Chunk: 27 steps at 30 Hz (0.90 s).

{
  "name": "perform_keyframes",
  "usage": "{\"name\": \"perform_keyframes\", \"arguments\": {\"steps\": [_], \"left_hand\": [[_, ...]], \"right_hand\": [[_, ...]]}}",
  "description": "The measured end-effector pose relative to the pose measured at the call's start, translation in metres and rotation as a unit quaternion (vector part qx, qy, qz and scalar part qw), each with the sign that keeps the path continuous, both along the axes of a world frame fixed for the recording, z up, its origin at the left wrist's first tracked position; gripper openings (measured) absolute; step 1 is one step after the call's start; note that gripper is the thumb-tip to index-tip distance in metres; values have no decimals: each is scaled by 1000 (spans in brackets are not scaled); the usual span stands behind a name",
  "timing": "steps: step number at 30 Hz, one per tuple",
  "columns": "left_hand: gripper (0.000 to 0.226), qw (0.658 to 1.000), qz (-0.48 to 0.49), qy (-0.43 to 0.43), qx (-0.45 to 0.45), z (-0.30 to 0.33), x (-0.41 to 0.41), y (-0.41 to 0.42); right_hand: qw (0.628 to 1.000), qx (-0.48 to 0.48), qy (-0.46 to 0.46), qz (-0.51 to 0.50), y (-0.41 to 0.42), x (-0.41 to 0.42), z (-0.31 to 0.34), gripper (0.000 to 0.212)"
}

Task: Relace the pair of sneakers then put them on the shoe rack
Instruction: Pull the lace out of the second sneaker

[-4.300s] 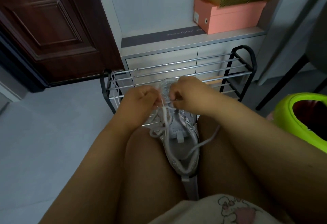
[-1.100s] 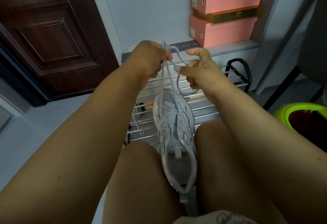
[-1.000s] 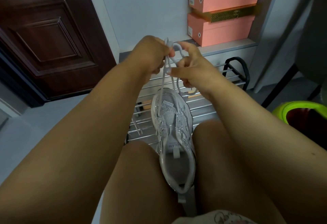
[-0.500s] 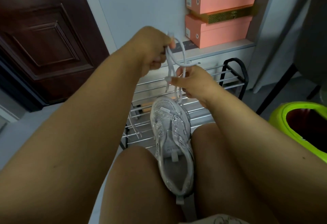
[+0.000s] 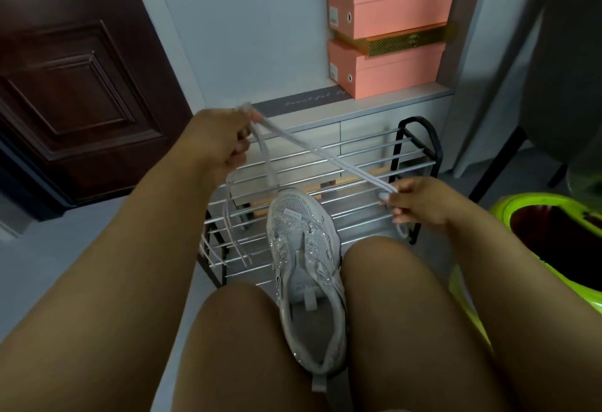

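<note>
A person seated before a shoe rack (image 5: pixel 413 154) works a white lace (image 5: pixel 321 154) into a pale sneaker (image 5: pixel 304 248) that is wedged, toe pointing away, between the bare knees. The left hand (image 5: pixel 221 144) is raised above and to the left of the toe, its fingers curled round the lace, with the lace tips poking out above the knuckles. The right hand (image 5: pixel 413 203) sits lower, just to the right of the shoe, thumb and forefinger pinching a doubled run of lace that stretches taut from one hand to the other. A further strand drops from the left hand to the toe end of the sneaker, where it appears to enter the lowest eyelets; the exact eyelet is too small to make out. The eyelets nearer the tongue look unthreaded, so the relacing of this shoe seems to be at an early stage, the lace apparently being drawn through and evened out. The second sneaker of the pair is not in view. The rack stands beyond both hands, and thin white strands, possibly another lace, hang off its end below the left hand. Stacked pink boxes (image 5: pixel 387 63) rest on a cabinet behind the rack, and a lime-green bin (image 5: pixel 521 209) stands to the right of the right hand. The next move likely calls for freeing one lace end, crossing it over the tongue and feeding it through the next eyelet.
</note>
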<state>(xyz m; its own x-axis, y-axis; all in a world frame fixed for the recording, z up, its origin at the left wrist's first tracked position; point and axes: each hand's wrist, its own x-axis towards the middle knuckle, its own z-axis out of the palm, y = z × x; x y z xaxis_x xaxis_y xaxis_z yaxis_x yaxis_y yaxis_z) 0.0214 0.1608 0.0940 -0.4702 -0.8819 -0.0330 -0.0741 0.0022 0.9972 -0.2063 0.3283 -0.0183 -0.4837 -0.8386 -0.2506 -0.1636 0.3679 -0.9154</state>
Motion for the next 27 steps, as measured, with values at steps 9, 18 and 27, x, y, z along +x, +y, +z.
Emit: {"name": "perform_keyframes", "arguments": {"steps": [9,18,27], "left_hand": [[15,957,-245,-140,-62,-44,-73,76],[18,898,-422,-116,-42,-63,-114,105],[17,898,-429,-81,55,-72,-188,152]], "right_hand": [[976,-179,117,47,17,25,57,34],[986,-128,-62,81,60,-12,41,28],[943,-212,-247,-67,133,-69,15,38]]}}
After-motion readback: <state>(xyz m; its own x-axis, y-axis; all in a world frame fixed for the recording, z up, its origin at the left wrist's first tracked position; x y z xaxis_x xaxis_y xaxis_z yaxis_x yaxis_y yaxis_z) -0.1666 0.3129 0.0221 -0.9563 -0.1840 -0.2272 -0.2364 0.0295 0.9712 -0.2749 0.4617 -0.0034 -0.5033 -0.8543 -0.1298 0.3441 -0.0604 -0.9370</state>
